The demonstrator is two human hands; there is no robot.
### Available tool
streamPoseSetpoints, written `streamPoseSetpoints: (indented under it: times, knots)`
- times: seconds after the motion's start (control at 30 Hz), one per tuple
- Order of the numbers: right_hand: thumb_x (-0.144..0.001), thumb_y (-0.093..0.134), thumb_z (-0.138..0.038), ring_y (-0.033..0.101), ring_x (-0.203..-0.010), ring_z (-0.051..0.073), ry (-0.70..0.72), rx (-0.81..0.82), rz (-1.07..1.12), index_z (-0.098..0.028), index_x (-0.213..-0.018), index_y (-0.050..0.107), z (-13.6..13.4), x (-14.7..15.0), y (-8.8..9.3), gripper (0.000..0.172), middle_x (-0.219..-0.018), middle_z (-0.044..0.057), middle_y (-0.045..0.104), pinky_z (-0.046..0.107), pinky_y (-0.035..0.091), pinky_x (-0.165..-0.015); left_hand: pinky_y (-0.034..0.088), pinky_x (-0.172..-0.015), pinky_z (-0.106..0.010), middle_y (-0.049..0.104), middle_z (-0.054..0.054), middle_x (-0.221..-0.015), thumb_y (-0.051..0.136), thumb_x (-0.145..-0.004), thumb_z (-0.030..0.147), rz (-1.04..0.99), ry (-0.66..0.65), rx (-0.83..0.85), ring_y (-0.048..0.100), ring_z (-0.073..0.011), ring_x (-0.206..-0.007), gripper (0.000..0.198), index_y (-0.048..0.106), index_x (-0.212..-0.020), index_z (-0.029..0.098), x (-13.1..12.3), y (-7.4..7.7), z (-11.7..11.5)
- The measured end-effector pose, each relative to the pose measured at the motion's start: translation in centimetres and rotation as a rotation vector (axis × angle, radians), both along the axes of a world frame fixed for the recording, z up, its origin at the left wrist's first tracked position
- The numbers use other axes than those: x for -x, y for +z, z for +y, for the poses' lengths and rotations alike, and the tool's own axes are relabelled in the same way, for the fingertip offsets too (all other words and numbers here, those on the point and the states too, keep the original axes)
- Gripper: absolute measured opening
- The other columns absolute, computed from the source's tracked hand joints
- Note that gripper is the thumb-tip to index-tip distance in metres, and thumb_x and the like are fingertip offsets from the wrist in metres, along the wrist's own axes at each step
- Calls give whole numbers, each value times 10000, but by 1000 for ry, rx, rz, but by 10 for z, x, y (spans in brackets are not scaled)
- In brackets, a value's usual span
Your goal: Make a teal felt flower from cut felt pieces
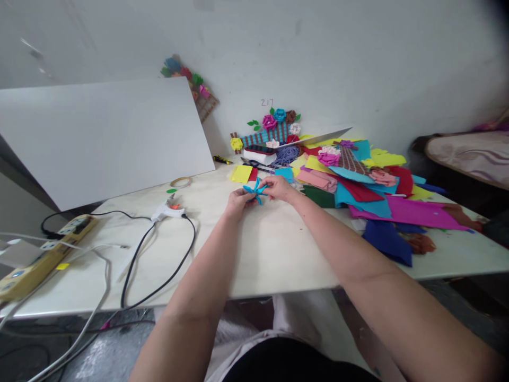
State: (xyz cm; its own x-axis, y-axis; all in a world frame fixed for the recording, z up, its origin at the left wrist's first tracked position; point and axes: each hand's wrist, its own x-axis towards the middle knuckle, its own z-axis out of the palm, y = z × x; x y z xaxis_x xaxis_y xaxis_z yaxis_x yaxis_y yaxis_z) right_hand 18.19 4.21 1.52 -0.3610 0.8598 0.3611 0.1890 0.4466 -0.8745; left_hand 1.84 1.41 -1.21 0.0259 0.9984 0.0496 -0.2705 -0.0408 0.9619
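Observation:
A small blue felt piece (255,191) with several strips sticking out is held over the white table (270,249). My left hand (237,201) pinches it from the left and my right hand (279,188) pinches it from the right. Both hands have their fingers closed on it, near the middle of the table's far half.
A white glue gun (167,212) with a black cord lies left of my hands. A yellow power strip (43,252) sits at the left edge. A pile of coloured felt sheets (369,191) covers the right side. Felt flower crafts (274,130), scissors (256,164) and a tape roll (182,182) lie further back.

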Motion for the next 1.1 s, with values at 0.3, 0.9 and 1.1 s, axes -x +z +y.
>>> streamPoseSetpoints:
  times: [0.3, 0.9, 1.1]
  knots:
    - [-615, 614, -99, 450, -301, 74, -104, 116, 33, -159, -527, 537, -3, 4, 2, 132, -328, -59, 492, 170, 371, -337, 475, -537, -276, 622, -38, -590, 764, -519, 248, 75, -19, -54, 551, -119, -492, 237, 609, -642, 118, 1, -3, 2]
    - [-649, 602, -60, 496, -359, 77, -166, 65, -150, -142, -716, 616, 2, 13, 1, 107, -488, -60, 549, 191, 413, -389, 511, -594, -280, 619, -4, -596, 772, -478, 249, 124, 112, -79, 596, -126, -544, 282, 586, -647, 121, -3, 0, 0]
    - [-683, 582, -105, 492, -396, 77, -241, -88, -251, -142, -789, 669, 5, 14, -3, 142, -577, -32, 609, 207, 409, -447, 524, -700, -310, 626, 0, -617, 805, -447, 261, 51, 108, -102, 611, -121, -590, 343, 592, -676, 119, -3, -2, 2]
